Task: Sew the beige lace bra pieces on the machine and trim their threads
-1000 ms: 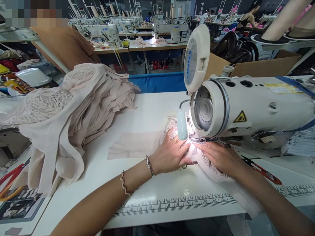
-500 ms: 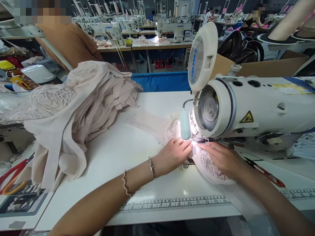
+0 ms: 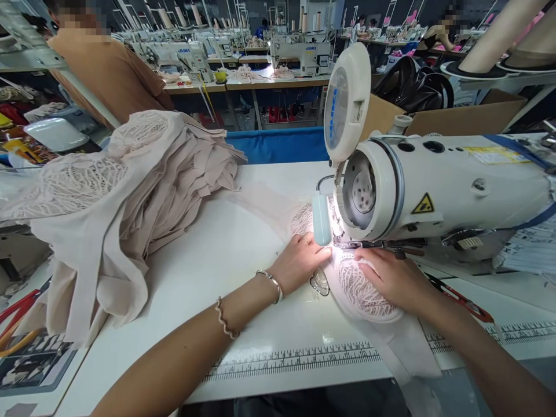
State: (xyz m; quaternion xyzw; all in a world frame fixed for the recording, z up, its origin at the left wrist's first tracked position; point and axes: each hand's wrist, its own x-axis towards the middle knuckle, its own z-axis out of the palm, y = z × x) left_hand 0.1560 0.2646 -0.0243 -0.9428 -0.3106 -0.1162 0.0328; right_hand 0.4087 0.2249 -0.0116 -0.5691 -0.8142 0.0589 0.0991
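Observation:
A pale pink bra piece with lace cups [image 3: 362,289] runs under the needle area of a white sewing machine [image 3: 434,185]. My left hand [image 3: 304,260] is closed on the left edge of this piece beside the needle, its fingers bent and close together. To the right of the needle, my right hand [image 3: 393,281] lies on the near lace cup with fingers stretched out and the thumb a little apart. A small light-blue lamp housing [image 3: 321,220] hangs just behind my left fingertips. The needle itself is hidden in glare.
A heap of beige lace pieces [image 3: 174,174] covers the table's left. Red-handled scissors [image 3: 467,301] lie right of my right hand; another pair [image 3: 17,318] is at far left. A ruler strip [image 3: 295,362] runs along the front edge. A person in brown [image 3: 108,75] sits beyond.
My right hand's thumb has spread from its fingers, and more of the near lace cup shows. My left hand has turned slightly at the edge. The whole view has shifted a little.

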